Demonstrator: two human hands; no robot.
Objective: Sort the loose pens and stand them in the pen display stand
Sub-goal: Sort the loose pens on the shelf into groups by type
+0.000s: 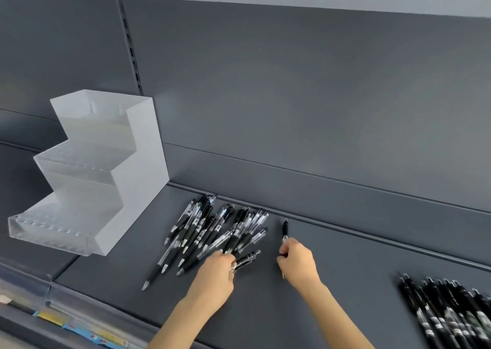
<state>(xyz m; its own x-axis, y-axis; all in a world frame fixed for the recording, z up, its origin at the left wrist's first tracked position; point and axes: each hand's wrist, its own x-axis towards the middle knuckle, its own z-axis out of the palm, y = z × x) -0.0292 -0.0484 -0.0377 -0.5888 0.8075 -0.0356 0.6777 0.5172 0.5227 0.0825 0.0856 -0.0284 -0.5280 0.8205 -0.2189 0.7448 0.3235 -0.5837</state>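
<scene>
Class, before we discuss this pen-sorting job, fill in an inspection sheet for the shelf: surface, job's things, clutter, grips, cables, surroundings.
Surface: dark grey shelf, flat.
Job's things: frosted stepped display stand at left, no pens seen in it; loose pen pile in the middle; second pen group at lower right.
Clutter: nothing seen.
Grips: left hand at the pile's near edge, fingers curled on a dark pen, blurred; right hand holds a single pen, apart from the pile.
Cables: nothing seen.
Surroundings: grey back panel with a slotted upright; label strip along the front edge.
</scene>
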